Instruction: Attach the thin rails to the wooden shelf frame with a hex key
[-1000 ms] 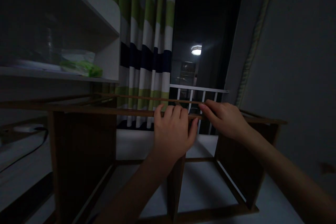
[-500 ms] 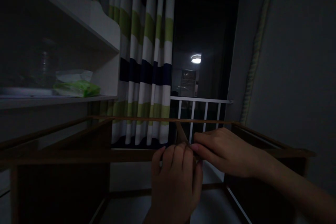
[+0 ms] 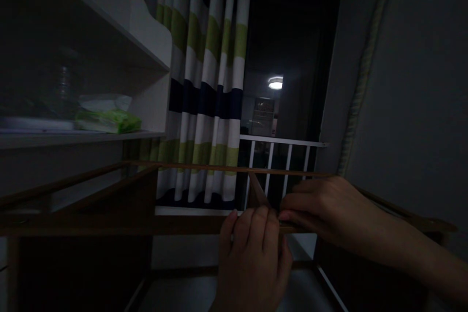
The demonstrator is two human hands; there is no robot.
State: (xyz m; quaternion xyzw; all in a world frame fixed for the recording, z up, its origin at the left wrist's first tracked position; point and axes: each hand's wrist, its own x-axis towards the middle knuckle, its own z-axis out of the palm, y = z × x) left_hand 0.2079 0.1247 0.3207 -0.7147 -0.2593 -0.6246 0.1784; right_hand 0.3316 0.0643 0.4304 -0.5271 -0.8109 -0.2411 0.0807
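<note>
Head view: I see the rail (image 3: 183, 224) lying crosswise at the divider (image 3: 258, 189), left hand (image 3: 252, 258) curled over it there, right hand (image 3: 321, 207) bunched just rightward, its hold unclear.

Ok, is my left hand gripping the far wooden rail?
No, your left hand is over the near rail, with the far rail beyond it.

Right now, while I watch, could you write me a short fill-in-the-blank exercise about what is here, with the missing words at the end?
1. The left hand and right hand are both at a bar coloured ____.
2. The curtain has white, dark blue and ____ bands.
3. In the picture, the shelf is to the ____ of the curtain.
4. In the picture, the lamp shows ____ the railing.

Missing words: brown; green; left; above.
</note>
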